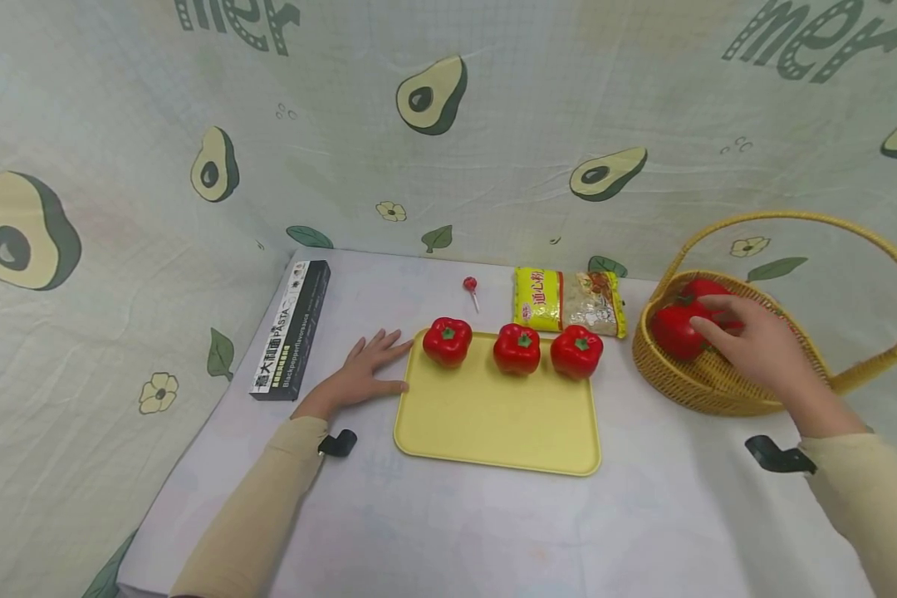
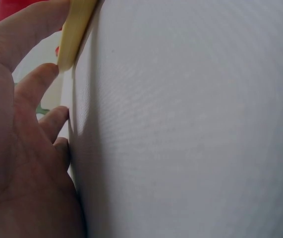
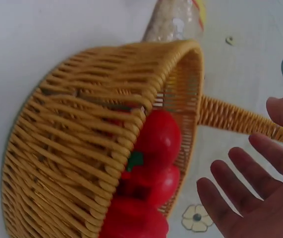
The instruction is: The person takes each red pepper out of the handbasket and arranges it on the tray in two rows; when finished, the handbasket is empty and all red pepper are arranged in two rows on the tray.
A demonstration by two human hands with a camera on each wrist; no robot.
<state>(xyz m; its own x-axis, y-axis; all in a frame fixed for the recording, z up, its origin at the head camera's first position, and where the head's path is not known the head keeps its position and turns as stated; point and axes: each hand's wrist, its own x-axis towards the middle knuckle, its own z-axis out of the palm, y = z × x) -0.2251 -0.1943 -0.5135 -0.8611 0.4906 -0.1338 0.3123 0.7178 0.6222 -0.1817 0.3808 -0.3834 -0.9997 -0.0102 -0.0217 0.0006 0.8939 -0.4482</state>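
Head view gives the main relation: red peppers (image 1: 674, 334) lie inside the wicker basket (image 1: 661, 370), below the fingers of the R hand (image 1: 758, 345), so R is clearly the nearer one. From this grip, the nearest pepper is down and a bit to the person's left, approx. under the thumb. It is roundish, w/o real long axis, so, in my judgement, the approach from above matters more than the turning of the wrist. R wrist view shows thumb and fingers apart, nothing between them, w/ a gap to the peppers; but these are partly hidden by the basket wall, so I can't count them surely. L hand (image 1: 359, 370) is well apart from there, at the left edge of the yellow tray (image 1: 493, 415); its fingers are spread, and the thumb touches the rim. Three other peppers (image 1: 517, 349) stand in a row along the tray's far edge, i.e. between the two hands. Tray and basket are both on the bench (image 1: 433, 531), w/ a pasta bag (image 1: 568, 301) near the basket.
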